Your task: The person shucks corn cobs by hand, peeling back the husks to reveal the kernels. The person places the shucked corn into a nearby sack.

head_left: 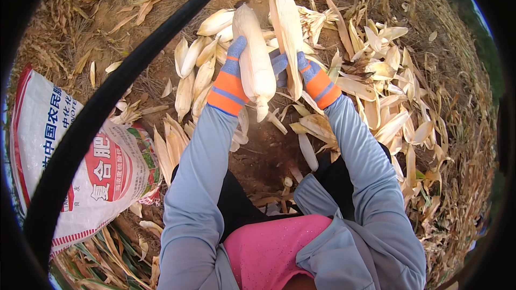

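My left hand (pixel 230 81), in a blue and orange glove, is closed around an ear of corn (pixel 255 56) wrapped in pale husk. Its stalk end points down toward me, and most of my fingers are hidden behind it. Close by on the right, my right hand (pixel 318 82), gloved alike, grips a longer husk-covered ear of corn (pixel 286 27) with its pointed tip away from me. The two ears stand side by side, slightly apart. Behind and left of my left hand lies a pile of ears in husk (pixel 201 75).
A white and red printed woven sack (pixel 115 182) lies on the left. Loose dry husks (pixel 395 102) are heaped on the right. Bare brown soil (pixel 258 169) shows between my legs, with dry stalks (pixel 451 75) around. A black strap (pixel 123 86) crosses the view on the left.
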Available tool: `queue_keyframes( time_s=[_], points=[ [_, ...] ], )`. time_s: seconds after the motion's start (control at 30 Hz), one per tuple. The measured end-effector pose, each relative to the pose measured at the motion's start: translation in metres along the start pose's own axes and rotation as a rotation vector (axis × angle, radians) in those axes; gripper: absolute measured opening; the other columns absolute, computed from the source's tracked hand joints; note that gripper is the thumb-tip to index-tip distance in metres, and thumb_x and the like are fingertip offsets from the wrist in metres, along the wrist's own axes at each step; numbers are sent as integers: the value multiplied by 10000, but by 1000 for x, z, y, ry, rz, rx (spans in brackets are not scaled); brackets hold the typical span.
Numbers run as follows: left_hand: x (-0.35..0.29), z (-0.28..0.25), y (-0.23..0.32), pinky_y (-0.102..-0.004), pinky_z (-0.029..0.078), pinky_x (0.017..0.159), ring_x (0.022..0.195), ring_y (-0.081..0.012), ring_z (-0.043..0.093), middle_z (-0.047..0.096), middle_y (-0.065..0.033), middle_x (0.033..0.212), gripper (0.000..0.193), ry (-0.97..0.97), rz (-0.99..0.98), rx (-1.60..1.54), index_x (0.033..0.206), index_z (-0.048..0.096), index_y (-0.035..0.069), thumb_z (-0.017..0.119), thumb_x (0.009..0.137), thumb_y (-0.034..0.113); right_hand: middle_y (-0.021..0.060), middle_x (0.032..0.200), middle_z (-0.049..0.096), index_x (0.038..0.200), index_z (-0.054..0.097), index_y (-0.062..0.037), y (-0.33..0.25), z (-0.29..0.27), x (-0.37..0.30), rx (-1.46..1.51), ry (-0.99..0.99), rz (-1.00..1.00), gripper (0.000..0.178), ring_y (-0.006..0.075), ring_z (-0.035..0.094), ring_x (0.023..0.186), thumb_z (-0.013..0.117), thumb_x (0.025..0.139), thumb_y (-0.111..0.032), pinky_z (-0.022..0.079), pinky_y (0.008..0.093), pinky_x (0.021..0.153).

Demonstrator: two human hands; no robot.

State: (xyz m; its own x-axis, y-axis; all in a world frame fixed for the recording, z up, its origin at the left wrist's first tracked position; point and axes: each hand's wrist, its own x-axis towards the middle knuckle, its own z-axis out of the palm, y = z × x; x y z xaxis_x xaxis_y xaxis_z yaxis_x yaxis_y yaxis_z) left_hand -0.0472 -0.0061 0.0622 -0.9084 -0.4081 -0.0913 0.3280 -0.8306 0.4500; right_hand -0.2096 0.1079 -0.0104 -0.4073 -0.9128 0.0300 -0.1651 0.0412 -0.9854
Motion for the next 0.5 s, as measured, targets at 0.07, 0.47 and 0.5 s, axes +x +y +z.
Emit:
queue_keyframes(
  time_s=[0.07,0.47,0.5],
  points=[
    [0,3,-3,-438,435,850,984,-358,489,431,-223,1133,640,31,-6,10,1235,299,51,575,756,374,93,932,572,1097,484,6,6,0,5,-150,83,-227,417,163,511,877,403,872,-336,391,268,785],
    [23,-31,-9,-320,396,855,977,-221,472,495,-90,1070,552,252,120,32,1159,432,74,591,736,391,170,1104,444,1206,328,21,-36,21,2,-272,348,-247,756,221,439,1020,717,597,-199,387,289,833],
    [24,-33,-10,-330,395,858,975,-239,472,480,-106,1090,580,252,147,31,1176,411,59,602,731,379,166,1096,448,1212,323,13,-31,23,3,-352,387,-281,767,226,441,1022,720,594,-204,386,292,840]
  ],
)
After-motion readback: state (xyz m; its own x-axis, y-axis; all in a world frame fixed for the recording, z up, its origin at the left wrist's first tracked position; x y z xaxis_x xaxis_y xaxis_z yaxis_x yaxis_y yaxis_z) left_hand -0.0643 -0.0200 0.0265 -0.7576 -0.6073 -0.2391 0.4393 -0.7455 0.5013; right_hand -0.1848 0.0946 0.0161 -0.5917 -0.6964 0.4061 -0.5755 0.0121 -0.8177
